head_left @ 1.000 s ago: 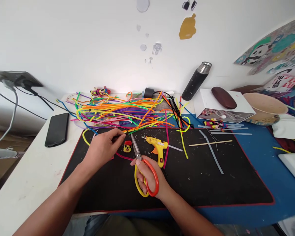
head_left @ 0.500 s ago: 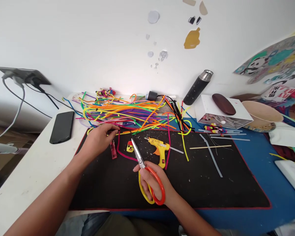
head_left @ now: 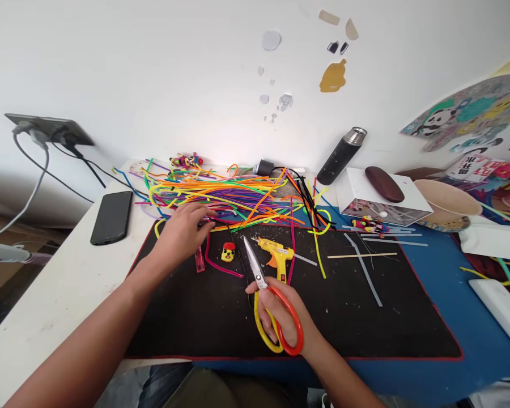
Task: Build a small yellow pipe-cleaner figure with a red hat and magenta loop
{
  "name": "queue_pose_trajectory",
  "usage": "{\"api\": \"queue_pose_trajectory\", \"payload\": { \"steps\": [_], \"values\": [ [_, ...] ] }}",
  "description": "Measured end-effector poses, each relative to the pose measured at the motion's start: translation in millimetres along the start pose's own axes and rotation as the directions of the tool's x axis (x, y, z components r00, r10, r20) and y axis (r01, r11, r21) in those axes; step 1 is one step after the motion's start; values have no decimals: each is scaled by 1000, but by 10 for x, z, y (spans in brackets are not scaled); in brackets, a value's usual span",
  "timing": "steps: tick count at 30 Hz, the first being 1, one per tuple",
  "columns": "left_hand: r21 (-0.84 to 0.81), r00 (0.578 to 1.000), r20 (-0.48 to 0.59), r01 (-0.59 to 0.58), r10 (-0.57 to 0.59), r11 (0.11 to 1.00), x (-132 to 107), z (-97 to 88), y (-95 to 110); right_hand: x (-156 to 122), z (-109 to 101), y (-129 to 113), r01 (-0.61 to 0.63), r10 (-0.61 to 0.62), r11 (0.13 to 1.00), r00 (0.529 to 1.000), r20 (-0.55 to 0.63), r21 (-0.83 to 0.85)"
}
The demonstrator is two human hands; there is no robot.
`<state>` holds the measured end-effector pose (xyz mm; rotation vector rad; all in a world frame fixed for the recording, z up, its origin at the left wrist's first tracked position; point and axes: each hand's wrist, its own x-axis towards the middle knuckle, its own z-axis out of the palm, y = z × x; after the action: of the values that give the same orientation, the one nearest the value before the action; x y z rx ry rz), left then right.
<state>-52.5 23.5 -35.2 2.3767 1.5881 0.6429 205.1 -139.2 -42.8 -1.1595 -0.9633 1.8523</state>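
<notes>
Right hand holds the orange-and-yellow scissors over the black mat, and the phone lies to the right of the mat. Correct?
Not quite. The head view shows the phone lying to the left of the black mat, on the white table. The right hand does hold the orange-and-yellow scissors over the mat.

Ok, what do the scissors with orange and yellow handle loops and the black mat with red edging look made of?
Scissors with orange and yellow handle loops, in the right hand: bright, reflective blades, likely steel; glossy, smooth loops, probably plastic. Black mat with red edging: matte, flat, no glare, likely fabric-topped rubber, though the look leaves that open.
</notes>
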Motion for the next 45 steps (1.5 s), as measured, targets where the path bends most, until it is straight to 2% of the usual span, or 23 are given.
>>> {"api": "queue_pose_trajectory", "payload": {
  "steps": [4, 10, 15, 20, 27, 31, 35, 38, 42, 44, 45],
  "values": [
    [21, 985, 155, -76, 72, 997, 213, 77, 216, -5, -81, -118, 19, -18, 1000, 997, -81, 4],
    [-2, 965, 234, -123, 120, 992, 426, 256, 318, -39, -191, -106, 39, -36, 999, 990, -137, 18],
    [4, 955, 275, -119, 114, 993, 476, 361, 348, -56, -207, -42, 13, -9, 999, 990, -140, 34],
    [34, 950, 297, -113, 98, 993, 517, 405, 373, -52, -177, -84, 30, -26, 999, 992, -120, 33],
    [26, 956, 286, -81, 71, 996, 512, 435, 368, -52, -208, -85, 47, -50, 999, 989, -140, -23],
    [-22, 971, 239, -15, 20, 1000, 473, 353, 319, -84, -317, -72, 65, -88, 992, 969, -229, -108],
    [-82, 984, 171, 59, -44, 995, 376, 178, 262, -135, -503, -136, 75, -127, 983, 937, -324, -168],
    [-243, 984, 156, 124, -88, 962, 242, 44, 228, -167, -599, -190, 73, -150, 973, 919, -364, -218],
    [-348, 982, 159, 152, -102, 925, 13, -89, 209, -167, -553, -164, 43, -124, 964, 945, -303, -262],
    [-398, 977, 172, 182, -122, 899, -103, -136, 216, -150, -472, -142, 32, -139, 921, 959, -249, -389],
    [-421, 975, 181, 198, -132, 885, -158, -155, 224, -141, -426, -141, 30, -156, 869, 964, -216, -494]
  ]
}}
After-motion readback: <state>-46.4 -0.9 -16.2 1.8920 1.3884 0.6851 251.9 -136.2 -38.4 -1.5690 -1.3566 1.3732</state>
